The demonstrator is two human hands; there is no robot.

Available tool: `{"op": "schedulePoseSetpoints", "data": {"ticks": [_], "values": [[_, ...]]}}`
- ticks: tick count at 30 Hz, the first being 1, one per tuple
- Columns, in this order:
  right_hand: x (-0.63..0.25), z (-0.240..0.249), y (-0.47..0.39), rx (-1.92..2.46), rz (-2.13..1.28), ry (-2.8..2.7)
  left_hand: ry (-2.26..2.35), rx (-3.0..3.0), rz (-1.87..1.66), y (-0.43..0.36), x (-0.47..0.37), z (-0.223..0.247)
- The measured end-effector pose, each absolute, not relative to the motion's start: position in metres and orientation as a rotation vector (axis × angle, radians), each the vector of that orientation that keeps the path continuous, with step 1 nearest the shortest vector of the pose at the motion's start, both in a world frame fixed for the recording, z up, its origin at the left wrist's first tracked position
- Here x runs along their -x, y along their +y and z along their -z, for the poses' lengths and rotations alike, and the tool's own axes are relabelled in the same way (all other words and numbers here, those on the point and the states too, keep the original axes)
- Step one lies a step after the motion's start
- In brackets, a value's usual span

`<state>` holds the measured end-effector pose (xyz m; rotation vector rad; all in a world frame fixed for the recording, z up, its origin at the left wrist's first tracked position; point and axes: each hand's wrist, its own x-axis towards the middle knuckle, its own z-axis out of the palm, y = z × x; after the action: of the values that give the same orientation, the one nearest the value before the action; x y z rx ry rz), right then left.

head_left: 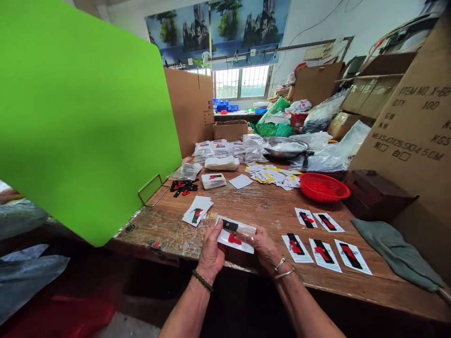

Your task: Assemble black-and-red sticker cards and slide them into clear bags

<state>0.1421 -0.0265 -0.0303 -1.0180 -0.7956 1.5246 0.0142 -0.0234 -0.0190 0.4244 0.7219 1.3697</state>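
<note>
Here, both hands hold a clear packet (235, 234) over the near edge of the tabletop (260, 206), left of that edge's middle. The packet contains a white card, with a black strip along its upper part and a red piece below. The fingers of the left hand (212, 249) are closed on its left end, the thumb on top; those of the right hand (266, 246) pinch its right end. A dark beaded bracelet (202, 280) circles the left wrist, and two metal bangles (283, 270) the right.

Just beyond the packet, towards the tabletop's left edge, lie a few overlapping cards (192, 217), the top one bearing a black and red piece. Behind them are a loose heap of black and red pieces (183, 188) and a neat card stack (213, 182), with a blank card (241, 181) beside the stack. Further right come a spread of white and yellow papers (273, 176) and a red basket (324, 188).

Towards the near right corner, five cards (324, 263) lie in two rows, two behind three, each with a black and red piece on it. A grey-green cloth (394, 253) lies right of them. Piled packets (229, 149) and a metal pan (286, 146) stand towards the far edge. A green board (88, 117) rises at the left edge.
</note>
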Motion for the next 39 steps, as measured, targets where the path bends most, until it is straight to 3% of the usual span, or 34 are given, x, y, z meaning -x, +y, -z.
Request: {"op": "schedulePoseSetpoints", "data": {"ticks": [6, 17, 29, 39], "values": [[-0.155, 0.037, -0.023, 0.926, -1.694, -0.869, 0.877, -0.585, -1.361, -0.018, 0.006, 0.026], [-0.153, 0.034, -0.015, 1.043, -1.627, -0.756, 0.961, -0.623, -1.402, -0.021, 0.015, 0.034], [-0.136, 0.008, -0.013, 1.125, -1.265, -1.511, 1.172, -1.639, -1.097, -0.019, 0.040, -0.003], [-0.129, 0.026, 0.040, 1.345, -0.934, -1.887, 1.434, -1.614, -1.127, 0.023, 0.059, 0.007]]}}
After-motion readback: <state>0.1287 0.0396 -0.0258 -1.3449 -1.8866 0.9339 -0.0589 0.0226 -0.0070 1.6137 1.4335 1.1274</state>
